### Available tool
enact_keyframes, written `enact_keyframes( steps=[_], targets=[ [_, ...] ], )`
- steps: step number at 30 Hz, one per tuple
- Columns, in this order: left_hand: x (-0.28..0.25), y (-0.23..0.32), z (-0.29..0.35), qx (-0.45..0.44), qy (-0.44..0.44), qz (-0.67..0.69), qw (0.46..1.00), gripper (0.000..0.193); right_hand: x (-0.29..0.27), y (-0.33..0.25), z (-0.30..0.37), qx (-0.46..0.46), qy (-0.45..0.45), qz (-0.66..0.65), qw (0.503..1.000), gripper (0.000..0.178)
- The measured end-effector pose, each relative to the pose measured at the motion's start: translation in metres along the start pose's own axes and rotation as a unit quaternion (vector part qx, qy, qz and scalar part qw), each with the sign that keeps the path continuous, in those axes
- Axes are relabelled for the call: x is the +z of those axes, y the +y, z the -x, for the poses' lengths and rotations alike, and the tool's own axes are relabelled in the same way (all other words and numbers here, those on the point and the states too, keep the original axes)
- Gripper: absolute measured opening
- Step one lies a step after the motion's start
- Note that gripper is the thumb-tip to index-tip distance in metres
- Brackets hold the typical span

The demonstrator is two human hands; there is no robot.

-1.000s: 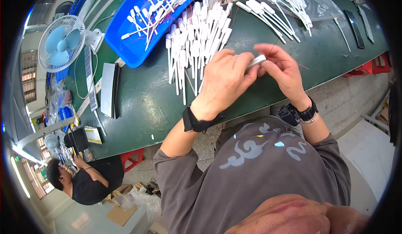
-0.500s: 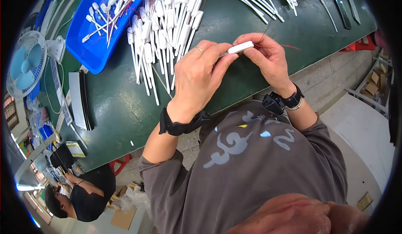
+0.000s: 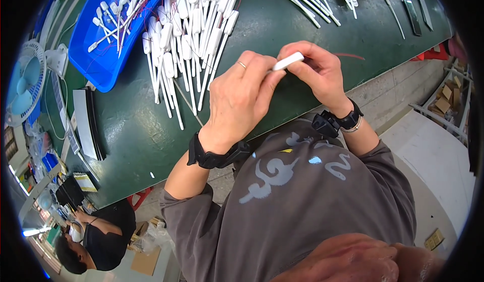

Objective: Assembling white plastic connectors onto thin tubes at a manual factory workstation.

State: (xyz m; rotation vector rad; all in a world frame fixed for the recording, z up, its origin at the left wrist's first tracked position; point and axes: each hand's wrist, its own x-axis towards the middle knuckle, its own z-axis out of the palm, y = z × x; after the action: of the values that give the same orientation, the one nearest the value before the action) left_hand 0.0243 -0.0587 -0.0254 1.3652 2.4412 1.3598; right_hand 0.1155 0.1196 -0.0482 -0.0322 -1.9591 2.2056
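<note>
Over the near side of the green desk (image 3: 136,141), the left hand (image 3: 239,90) is nearly closed, thumb and fingers pinching the left end of a small white piece (image 3: 289,61). The right hand (image 3: 322,75), its fingers curled in, has thumb and forefinger closed at the right end; red wire (image 3: 353,56) trails rightward. Far left, white sticks (image 3: 186,47) lie heaped beside a blue tray (image 3: 107,75).
</note>
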Motion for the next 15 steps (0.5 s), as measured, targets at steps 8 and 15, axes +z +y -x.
enact_keyframes(
  steps=[8, 15],
  targets=[
    [0.002, 0.003, 0.0, 0.002, 0.035, -0.048, 0.998, 0.02, 0.003, -0.002, -0.004, 0.07, 0.031, 0.013, 0.997, 0.028],
    [-0.01, 0.013, -0.005, -0.186, -0.075, 0.169, 0.965, 0.021, 0.004, -0.002, -0.002, 0.01, 0.041, 0.017, 0.999, 0.028]
  ],
)
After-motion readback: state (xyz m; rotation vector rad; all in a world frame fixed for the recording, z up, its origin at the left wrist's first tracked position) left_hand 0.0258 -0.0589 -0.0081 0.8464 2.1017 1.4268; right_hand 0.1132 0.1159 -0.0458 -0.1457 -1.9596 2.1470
